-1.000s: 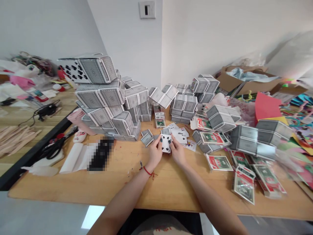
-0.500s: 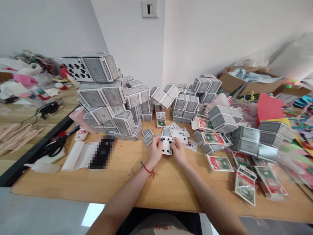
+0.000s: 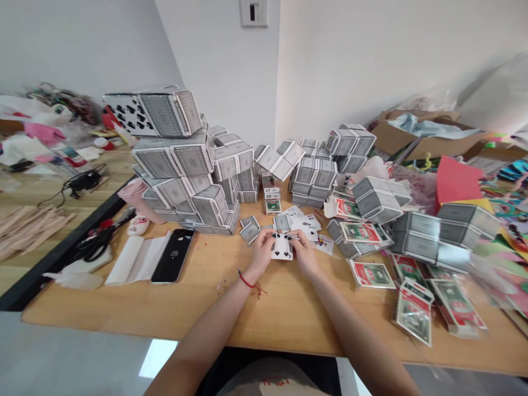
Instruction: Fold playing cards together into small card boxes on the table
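Note:
Both my hands meet over the table's middle, holding a playing card with black spades (image 3: pixel 282 248) by its upper corners. My left hand (image 3: pixel 262 254) wears a red string bracelet on its wrist. My right hand (image 3: pixel 304 254) pinches the card's other side. Just beyond my fingers, loose spade cards (image 3: pixel 306 224) lie face up. A small heap of grey-backed cards (image 3: pixel 249 230) sits left of my left hand. Part of the held card is hidden by my fingers.
Stacked grey card boxes (image 3: pixel 177 181) rise behind my hands, with more (image 3: pixel 311 179) further right. Red-and-green card packs (image 3: pixel 412 311) lie at right. A black phone (image 3: pixel 172 256) and scissors (image 3: pixel 97 247) are at left. The table's front edge (image 3: pixel 247 335) runs below my forearms.
My hands have drawn closer together across the top of the card, and the fingers now cover more of it. The whole view has shifted slightly.

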### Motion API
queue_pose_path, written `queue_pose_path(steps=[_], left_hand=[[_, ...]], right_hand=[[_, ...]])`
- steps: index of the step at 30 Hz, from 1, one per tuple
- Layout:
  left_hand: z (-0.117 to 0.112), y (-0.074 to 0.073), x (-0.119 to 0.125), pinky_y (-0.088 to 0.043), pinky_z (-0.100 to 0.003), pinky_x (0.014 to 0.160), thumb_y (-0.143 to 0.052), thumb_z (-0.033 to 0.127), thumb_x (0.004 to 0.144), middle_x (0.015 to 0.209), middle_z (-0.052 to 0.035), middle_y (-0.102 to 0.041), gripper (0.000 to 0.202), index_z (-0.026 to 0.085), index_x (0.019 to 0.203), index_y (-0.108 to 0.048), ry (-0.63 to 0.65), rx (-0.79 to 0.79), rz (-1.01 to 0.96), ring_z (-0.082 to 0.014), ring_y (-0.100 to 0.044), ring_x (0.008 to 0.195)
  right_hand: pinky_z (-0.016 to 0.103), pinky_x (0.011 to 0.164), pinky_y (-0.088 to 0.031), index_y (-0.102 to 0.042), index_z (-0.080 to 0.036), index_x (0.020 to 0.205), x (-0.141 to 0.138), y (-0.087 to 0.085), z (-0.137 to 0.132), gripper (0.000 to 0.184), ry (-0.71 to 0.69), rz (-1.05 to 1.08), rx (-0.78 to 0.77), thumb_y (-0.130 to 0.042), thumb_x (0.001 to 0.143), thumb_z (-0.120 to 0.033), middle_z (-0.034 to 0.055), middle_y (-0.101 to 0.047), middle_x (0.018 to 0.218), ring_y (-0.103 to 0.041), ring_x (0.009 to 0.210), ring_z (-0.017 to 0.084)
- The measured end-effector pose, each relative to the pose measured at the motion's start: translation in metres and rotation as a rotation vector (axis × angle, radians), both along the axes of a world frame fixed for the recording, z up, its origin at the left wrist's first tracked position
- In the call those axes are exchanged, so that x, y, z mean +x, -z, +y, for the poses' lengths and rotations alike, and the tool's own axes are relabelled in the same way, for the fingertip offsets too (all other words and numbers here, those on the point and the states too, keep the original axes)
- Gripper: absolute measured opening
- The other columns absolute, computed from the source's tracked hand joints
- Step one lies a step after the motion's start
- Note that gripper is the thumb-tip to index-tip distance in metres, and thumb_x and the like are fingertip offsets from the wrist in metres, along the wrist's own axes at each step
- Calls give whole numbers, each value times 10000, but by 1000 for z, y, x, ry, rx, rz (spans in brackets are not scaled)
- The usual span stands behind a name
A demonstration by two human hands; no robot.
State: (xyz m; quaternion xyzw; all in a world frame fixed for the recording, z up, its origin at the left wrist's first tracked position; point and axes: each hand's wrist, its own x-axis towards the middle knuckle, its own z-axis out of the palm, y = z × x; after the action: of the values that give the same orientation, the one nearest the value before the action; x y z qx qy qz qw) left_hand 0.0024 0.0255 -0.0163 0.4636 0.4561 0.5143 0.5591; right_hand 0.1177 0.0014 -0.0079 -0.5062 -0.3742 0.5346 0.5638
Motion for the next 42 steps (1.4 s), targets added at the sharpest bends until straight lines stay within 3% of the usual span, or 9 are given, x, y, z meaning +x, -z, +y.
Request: queue_pose_path(steps=[8,14,22,28,35,42], left_hand=[[2,-3,-5,-340,-172,481,-452,184,703,617,30,-494,84,166,715,-534,28,150,173,-75,-428,530],[6,-6,-18,-401,-193,554,-470,202,734,786,-21,-617,166,176,808,-617,141,255,323,-103,-528,647],[7,-9,-16,-442,-236,682,-490,221,747,951,-63,-622,260,165,976,-599,168,238,207,-141,-562,815],[4,0,-6,-408,-215,575,-507,272,727,678,-7,-576,141,145,731,-570,73,141,292,-114,-515,630],[1,0,-12,-375,-211,552,-495,233,717,621,1,-559,115,158,662,-564,64,195,374,-118,-495,616],[-7,-6,-12,-351,-219,573,-536,306,707,609,8,-539,168,165,616,-528,20,306,508,-111,-469,606]], right_hand=[[196,376,-299,-518,-205,725,5,5,4,128,-25,113,-104,-497,648,-306,-51,-464,513,-402,413,91],[173,338,-208,-537,-181,795,12,2,5,288,-132,28,-35,-592,647,-422,-93,-377,422,-309,338,52],[186,385,-336,-529,-152,756,11,6,6,304,-169,-26,-8,-605,662,-431,-33,-550,467,-478,386,80],[203,373,-405,-464,-176,743,5,11,3,308,-236,18,-12,-605,663,-438,-40,-561,454,-541,383,113],[196,345,-404,-441,-182,713,4,13,1,278,-295,-45,-15,-588,678,-415,-33,-580,467,-551,374,116],[188,336,-346,-439,-192,687,5,11,-1,202,-313,-225,33,-538,713,-366,-41,-563,457,-494,344,98]])
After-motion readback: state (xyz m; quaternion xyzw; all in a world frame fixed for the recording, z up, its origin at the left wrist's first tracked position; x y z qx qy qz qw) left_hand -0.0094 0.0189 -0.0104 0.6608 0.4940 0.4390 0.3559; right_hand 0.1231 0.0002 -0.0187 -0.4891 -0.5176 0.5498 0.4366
